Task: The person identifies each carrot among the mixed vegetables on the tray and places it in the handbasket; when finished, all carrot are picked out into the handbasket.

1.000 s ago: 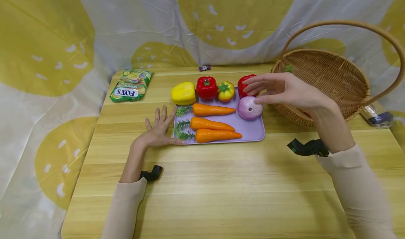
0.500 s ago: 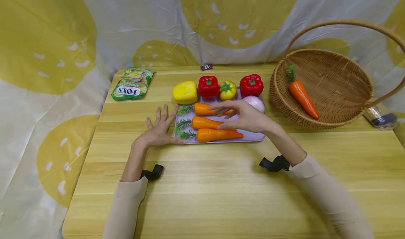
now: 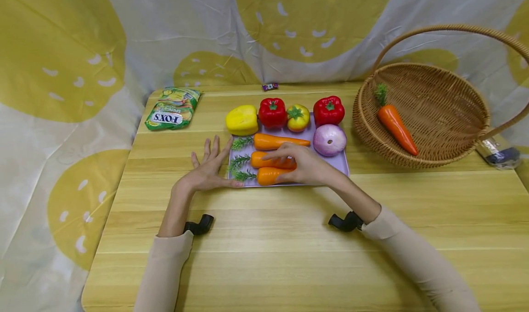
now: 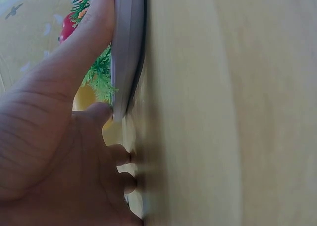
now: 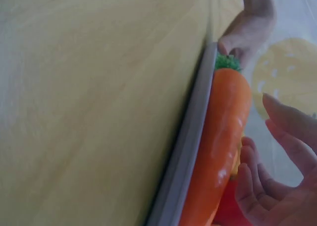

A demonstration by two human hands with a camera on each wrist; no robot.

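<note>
On the lilac tray (image 3: 340, 165) lie three orange carrots with green tops: the far carrot (image 3: 281, 142), the middle carrot (image 3: 259, 159) and the front carrot (image 3: 268, 176). My right hand (image 3: 307, 165) is over the tapered ends of the front two, thumb and fingers bent and spread apart. The right wrist view shows these fingers (image 5: 290, 137) apart from the front carrot (image 5: 220, 137). My left hand (image 3: 202, 172) is spread at the tray's left end, thumb at its front left corner, the other fingers over the table. A purple onion (image 3: 329, 140) sits at the tray's right side.
Along the tray's back are a yellow pepper (image 3: 241, 120), two red peppers, one left (image 3: 272, 113) and one right (image 3: 329, 110), and a yellow-red round fruit (image 3: 298, 117). Right stands a wicker basket (image 3: 446, 96) holding a carrot (image 3: 397, 129). A green FOX'S bag (image 3: 173, 108) lies left.
My right hand has come left from beside the basket, past the onion, and down over the front carrots. The carrot inside the basket now shows uncovered. My left hand stays in place.
</note>
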